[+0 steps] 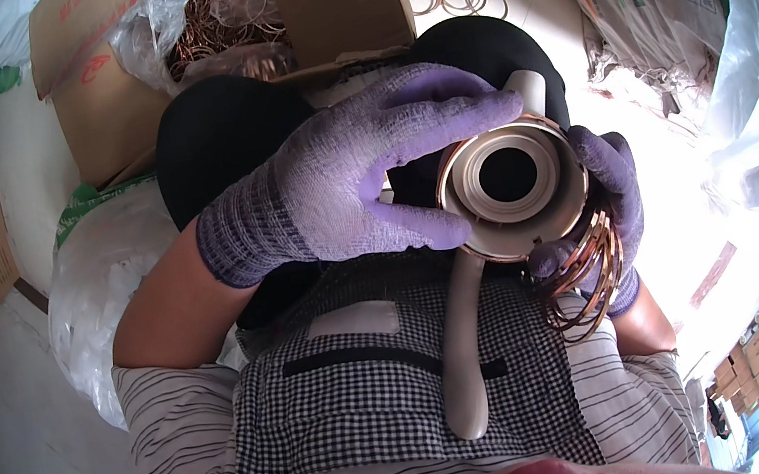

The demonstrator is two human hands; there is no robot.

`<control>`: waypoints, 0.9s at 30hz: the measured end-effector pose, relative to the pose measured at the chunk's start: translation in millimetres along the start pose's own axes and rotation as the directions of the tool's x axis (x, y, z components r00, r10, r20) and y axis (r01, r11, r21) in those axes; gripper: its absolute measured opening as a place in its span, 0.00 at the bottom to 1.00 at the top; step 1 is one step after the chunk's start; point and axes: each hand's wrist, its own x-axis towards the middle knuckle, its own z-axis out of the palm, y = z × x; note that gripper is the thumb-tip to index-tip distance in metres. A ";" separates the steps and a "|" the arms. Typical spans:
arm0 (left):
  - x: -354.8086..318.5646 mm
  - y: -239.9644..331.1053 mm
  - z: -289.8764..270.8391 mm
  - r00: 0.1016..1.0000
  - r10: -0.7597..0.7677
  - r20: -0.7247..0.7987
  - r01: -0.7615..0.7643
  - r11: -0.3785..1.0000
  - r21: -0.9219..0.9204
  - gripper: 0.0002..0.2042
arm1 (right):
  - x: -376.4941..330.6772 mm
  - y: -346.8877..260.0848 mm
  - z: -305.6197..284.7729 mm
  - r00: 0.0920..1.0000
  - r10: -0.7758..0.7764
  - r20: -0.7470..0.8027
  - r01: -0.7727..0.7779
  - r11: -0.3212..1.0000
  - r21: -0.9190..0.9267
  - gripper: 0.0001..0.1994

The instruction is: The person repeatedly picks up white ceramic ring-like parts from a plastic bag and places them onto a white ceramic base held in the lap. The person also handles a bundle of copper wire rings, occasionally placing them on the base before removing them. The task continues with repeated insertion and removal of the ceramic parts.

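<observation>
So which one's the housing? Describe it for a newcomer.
Find the checked apron. Above it in view, between the left hand and right hand, is the housing, a round cream cup. Unlike the thin copper rings beside it, it is wide, with a long handle pointing down over the apron.

Cream round housing (508,213), open side up, between my left fingers (465,119) and right fingers (606,161).
A stepped collar inside circles a dark round hole; the curved handle (464,363) points back toward my body, and a short stub (531,91) juts from the far side. A copper-coloured edge lines the rim, and a bunch of thin copper-coloured rings (597,276) hangs loosely by my right thumb.
</observation>
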 end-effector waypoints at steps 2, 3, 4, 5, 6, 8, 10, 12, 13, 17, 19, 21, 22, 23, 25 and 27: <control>-1.0 1.0 1.9 1.000 0.001 -0.005 -0.001 1.000 0.012 0.41 | -0.3 -1.3 -2.4 1.000 -0.001 0.018 0.001 1.000 -0.005 0.49; -1.1 0.4 3.2 1.000 0.003 -0.007 -0.002 1.000 0.012 0.41 | -1.4 -0.8 -2.6 1.000 -0.005 0.020 0.005 1.000 -0.025 0.49; -1.2 0.5 4.0 1.000 0.004 -0.009 -0.004 1.000 0.011 0.41 | -2.4 -0.2 -3.3 1.000 -0.008 0.022 0.009 0.999 -0.045 0.49; -1.5 2.0 4.1 1.000 0.000 -0.006 0.000 0.999 0.050 0.42 | -4.9 2.4 -1.4 1.000 -0.012 0.019 0.013 0.998 -0.065 0.49; -1.8 3.9 3.9 1.000 -0.004 -0.003 0.004 0.996 0.087 0.42 | -4.4 2.7 -3.0 0.999 -0.019 0.037 0.023 0.996 -0.092 0.50; -2.2 5.2 4.1 1.000 0.000 0.002 0.000 0.989 0.150 0.44 | -0.4 0.3 -8.7 0.996 -0.037 0.085 0.050 0.987 -0.152 0.50; -1.8 3.7 4.3 1.000 0.015 0.006 -0.016 0.980 0.199 0.45 | 1.6 0.2 -12.7 0.991 -0.056 0.125 0.077 0.982 -0.170 0.49; -3.4 2.9 6.6 1.000 -0.007 -0.007 0.009 0.965 0.261 0.46 | 6.3 2.3 -15.7 0.984 -0.087 0.156 0.109 0.985 -0.136 0.49; -4.6 2.3 7.9 1.000 -0.019 -0.013 0.022 0.956 0.292 0.47 | 8.8 3.9 -16.8 0.980 -0.107 0.170 0.128 0.985 -0.115 0.49; -5.1 -0.3 9.8 1.000 0.007 -0.020 0.003 0.896 0.445 0.48 | 12.0 14.2 -25.8 0.963 -0.165 0.213 0.189 0.977 -0.095 0.49; -4.6 -0.4 11.2 0.999 0.016 -0.032 0.003 0.848 0.530 0.49 | 21.8 19.8 -30.8 0.927 -0.259 0.272 0.311 0.934 -0.173 0.49; -5.1 -5.1 12.6 0.999 0.024 -0.044 0.005 0.825 0.565 0.52 | 21.2 35.4 -29.8 0.911 -0.282 0.301 0.347 0.918 -0.193 0.51; -6.2 -5.1 13.7 0.999 0.004 -0.053 0.027 0.820 0.571 0.51 | 22.9 36.9 -29.7 0.911 -0.263 0.319 0.333 0.924 -0.189 0.51; -5.9 -4.1 13.3 0.998 -0.012 -0.058 0.044 0.813 0.580 0.50 | 25.2 38.0 -29.8 0.911 -0.246 0.332 0.320 0.928 -0.189 0.52; -5.9 1.5 12.7 0.997 -0.001 -0.071 0.042 0.816 0.577 0.50 | 26.3 44.0 -29.5 0.907 -0.270 0.323 0.335 0.928 -0.165 0.55; -6.4 7.8 16.6 0.994 0.004 -0.113 0.058 0.838 0.543 0.50 | 22.1 45.8 -20.4 0.935 -0.264 0.238 0.287 0.956 -0.067 0.54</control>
